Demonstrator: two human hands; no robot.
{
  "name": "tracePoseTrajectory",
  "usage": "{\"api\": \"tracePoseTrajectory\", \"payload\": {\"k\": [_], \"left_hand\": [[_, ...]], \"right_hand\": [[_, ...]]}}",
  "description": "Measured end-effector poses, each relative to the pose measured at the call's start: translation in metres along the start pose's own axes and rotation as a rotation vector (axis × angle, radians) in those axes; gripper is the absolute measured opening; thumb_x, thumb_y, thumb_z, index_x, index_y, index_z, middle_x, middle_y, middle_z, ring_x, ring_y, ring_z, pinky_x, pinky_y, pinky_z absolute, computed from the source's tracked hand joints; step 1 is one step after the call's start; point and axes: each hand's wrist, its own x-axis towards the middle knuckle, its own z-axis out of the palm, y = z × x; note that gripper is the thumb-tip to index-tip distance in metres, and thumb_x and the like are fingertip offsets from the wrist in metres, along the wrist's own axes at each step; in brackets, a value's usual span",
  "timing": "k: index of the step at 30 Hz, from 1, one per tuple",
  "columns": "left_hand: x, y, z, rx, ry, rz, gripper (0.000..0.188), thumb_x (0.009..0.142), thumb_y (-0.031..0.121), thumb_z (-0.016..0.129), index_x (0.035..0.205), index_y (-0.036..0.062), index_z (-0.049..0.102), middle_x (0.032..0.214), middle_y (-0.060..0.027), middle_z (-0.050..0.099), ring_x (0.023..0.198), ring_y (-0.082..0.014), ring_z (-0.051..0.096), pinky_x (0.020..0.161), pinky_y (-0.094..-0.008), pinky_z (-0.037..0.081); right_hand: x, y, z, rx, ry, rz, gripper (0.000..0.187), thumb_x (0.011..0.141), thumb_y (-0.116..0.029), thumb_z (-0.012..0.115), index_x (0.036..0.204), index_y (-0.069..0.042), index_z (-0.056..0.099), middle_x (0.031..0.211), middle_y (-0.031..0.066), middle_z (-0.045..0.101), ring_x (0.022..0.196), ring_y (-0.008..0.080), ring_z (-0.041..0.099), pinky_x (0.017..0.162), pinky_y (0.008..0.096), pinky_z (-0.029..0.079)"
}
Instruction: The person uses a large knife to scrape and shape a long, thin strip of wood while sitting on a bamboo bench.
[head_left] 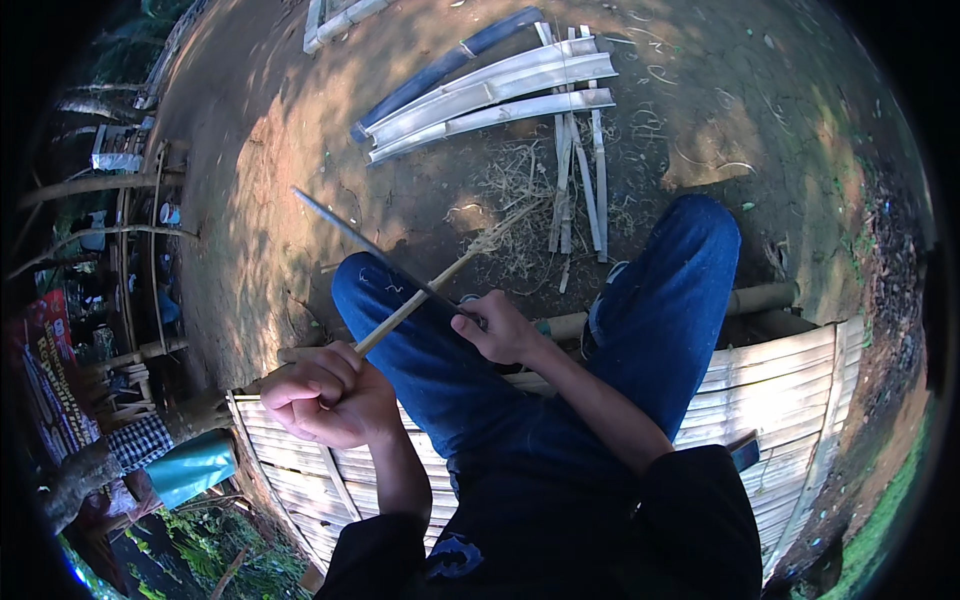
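At the far left edge a red banner with pale lettering hangs beside a stand of bamboo poles, curved and partly cut off by the dark rim; just below it lie a checked cloth and a teal barrel. Much of that left side is shaded and too small to make out. The person sits on a slatted bamboo bench, legs in blue jeans stretched toward the bare ground. The left hand has its fingers curled tight around the near end of a thin bamboo strip, which runs up and to the right to a frayed tip over loose shavings. The right hand has its fingers closed on the handle of a long knife, hiding the grip; the blade crosses the strip just above the knee and points far left. On the ground beyond lie split bamboo slats in a pile, with thinner strips beside them. A dark object at the right hip is half hidden.
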Motion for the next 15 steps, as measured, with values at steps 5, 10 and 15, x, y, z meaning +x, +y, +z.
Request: {"api": "tracePoseTrajectory", "payload": {"k": [5,10,15], "left_hand": [[0.003,0.003,-0.007,-0.041,-0.074,-0.054,0.013,0.091,0.007,0.034,0.078,0.008,0.038,0.051,0.0026,0.019,0.044,-0.0065,0.015,0.041,-0.0244,0.015],[0.007,0.0,-0.019,-0.108,-0.108,-0.059,0.016,0.093,0.01,0.037,0.078,0.0078,0.037,0.051,0.0025,0.019,0.044,-0.0064,0.015,0.042,-0.0245,0.014],[0.005,-0.003,-0.013,-0.116,-0.104,-0.033,0.016,0.094,0.008,0.036,0.078,0.0075,0.038,0.051,0.0025,0.02,0.043,-0.0065,0.015,0.042,-0.0247,0.014]], "right_hand": [[0.004,0.041,-0.007,0.051,0.085,0.149,0.06,0.092,-0.047,0.051,0.064,0.006,0.056,0.047,0.0153,0.046,0.046,0.0201,0.05,0.05,0.0372,0.039],[-0.002,0.059,-0.005,0.037,0.099,0.482,0.067,0.094,-0.053,0.044,0.062,0.006,0.054,0.048,0.0142,0.047,0.047,0.0205,0.052,0.052,0.0384,0.041],[0.0,0.017,-0.003,-0.025,0.024,0.169,0.065,0.092,-0.053,0.047,0.064,0.006,0.056,0.051,0.0153,0.049,0.051,0.0225,0.056,0.054,0.0391,0.043]]}}
